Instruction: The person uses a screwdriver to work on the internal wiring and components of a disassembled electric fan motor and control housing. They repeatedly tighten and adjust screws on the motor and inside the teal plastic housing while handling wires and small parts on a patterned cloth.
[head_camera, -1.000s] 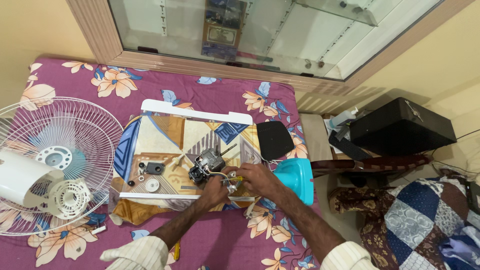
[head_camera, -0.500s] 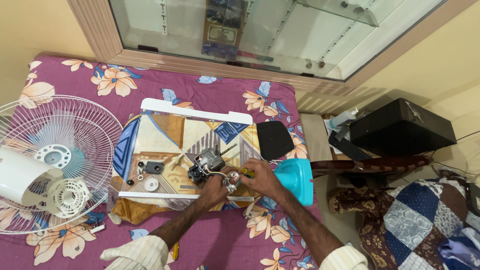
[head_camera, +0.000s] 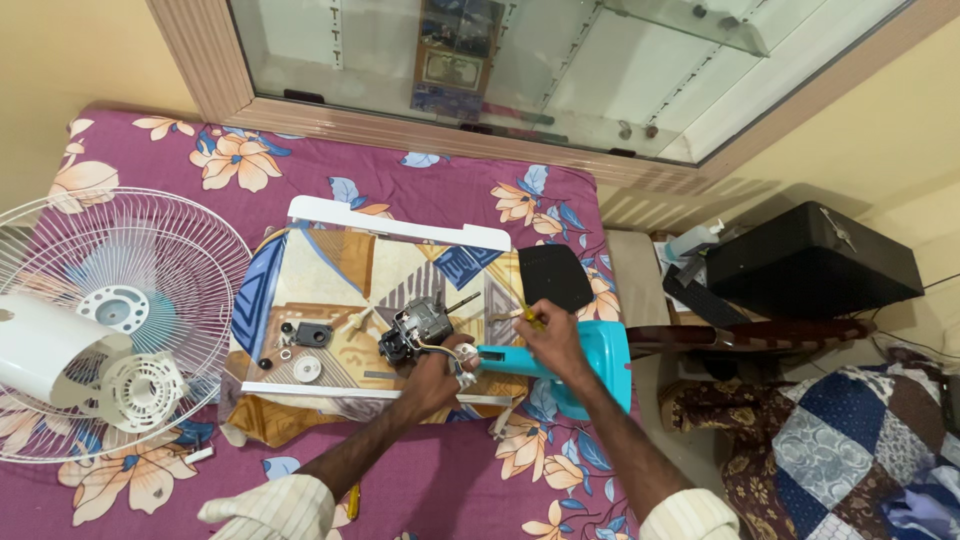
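Observation:
A dark fan motor (head_camera: 420, 328) with a metal shaft lies on a patterned cloth (head_camera: 370, 270) spread over a purple flowered bed. My left hand (head_camera: 440, 372) sits just right of the motor and pinches a small white part joined to its wires. My right hand (head_camera: 548, 340) grips a yellow-handled screwdriver (head_camera: 524, 316) and rests on a turquoise plastic fan piece (head_camera: 590, 360). The two hands are nearly touching.
A white wire fan guard (head_camera: 150, 250) and a white fan housing (head_camera: 60, 355) lie at the left. Small black and white parts (head_camera: 300, 350) dot the cloth. A black flat piece (head_camera: 555, 275), a black case (head_camera: 810, 260) and a patchwork quilt (head_camera: 850, 440) are at right.
Both hands have stayed at the motor's right side; the right hand shifted slightly right over the turquoise piece. Nothing else has moved.

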